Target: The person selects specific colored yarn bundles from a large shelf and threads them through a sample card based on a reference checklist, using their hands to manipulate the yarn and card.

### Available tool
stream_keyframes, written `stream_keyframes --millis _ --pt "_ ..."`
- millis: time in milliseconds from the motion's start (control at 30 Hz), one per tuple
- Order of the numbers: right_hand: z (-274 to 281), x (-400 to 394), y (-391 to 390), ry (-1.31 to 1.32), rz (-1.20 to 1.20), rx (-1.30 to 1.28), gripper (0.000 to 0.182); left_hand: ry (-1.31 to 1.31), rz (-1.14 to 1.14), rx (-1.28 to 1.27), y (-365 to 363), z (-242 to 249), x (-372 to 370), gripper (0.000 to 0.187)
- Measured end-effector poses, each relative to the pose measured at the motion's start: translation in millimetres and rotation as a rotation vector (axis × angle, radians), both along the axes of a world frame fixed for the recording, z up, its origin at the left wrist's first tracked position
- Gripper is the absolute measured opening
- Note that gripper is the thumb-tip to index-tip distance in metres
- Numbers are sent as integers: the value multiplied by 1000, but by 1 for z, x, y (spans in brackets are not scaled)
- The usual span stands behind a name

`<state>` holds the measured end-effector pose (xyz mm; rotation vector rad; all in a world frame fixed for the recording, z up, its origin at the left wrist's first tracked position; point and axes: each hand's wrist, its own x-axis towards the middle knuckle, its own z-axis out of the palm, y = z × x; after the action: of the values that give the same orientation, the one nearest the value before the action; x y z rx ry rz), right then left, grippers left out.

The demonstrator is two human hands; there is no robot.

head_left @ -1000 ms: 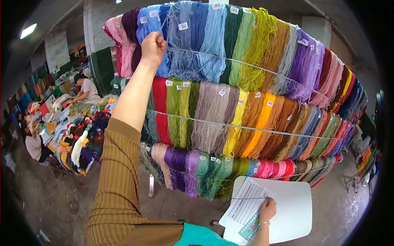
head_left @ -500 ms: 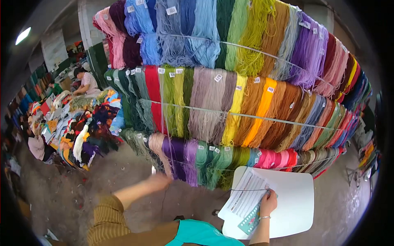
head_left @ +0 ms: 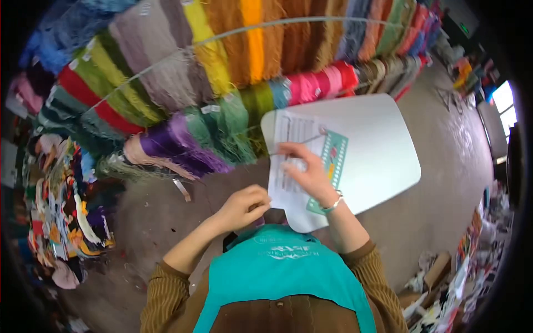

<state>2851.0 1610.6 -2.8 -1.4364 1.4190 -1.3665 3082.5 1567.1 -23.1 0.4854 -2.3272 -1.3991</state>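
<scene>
My right hand (head_left: 311, 176) hovers over a printed sheet (head_left: 283, 186), thumb and fingers apart and curved. A thin dark thread (head_left: 305, 141) crosses the sheet by its fingertips. Beneath that wrist lies a green card (head_left: 338, 150) with a row of white dots along its edge. Sheet and card both rest on a white board (head_left: 383, 144). My left hand (head_left: 244, 207) is closed, fingers curled together, close to the sheet's lower left corner; what it pinches, if anything, is hidden.
Hanks of coloured yarn (head_left: 166, 61) hang in tiers in front of me behind a pale cord (head_left: 311, 20). Mixed yarn (head_left: 50, 194) is piled at far left. Paper and cardboard scraps (head_left: 438, 272) lie at lower right, on the floor side.
My view has tilted down and turned right. My left hand has come from the hanging yarn to the sheet's corner. My right hand has shifted left over the sheet, and its fingers have spread.
</scene>
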Motion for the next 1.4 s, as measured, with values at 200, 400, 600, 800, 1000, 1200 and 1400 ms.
stream_keyframes --millis 200,400,600,800,1000,1200,1400 --pt "6 21 13 -285 105 108 69 204 189 175 -21 43 -69 9" --pt "-1 -25 31 -86 -149 181 39 -30 264 693 -35 21 -115 8" --pt "-33 -51 34 147 -491 -27 14 -85 244 774 -40 -12 -159 15" --pt "-81 -112 0 -58 -758 95 15 -98 283 1000 -39 -12 -206 28" --pt "-107 -120 -10 187 -737 168 14 -151 291 1037 -51 -34 -230 33" --pt "-105 -119 -8 163 -744 144 15 -198 262 913 -63 -63 -244 22" --pt "-104 -118 -5 94 -716 128 16 -124 289 907 -76 -88 -255 14"
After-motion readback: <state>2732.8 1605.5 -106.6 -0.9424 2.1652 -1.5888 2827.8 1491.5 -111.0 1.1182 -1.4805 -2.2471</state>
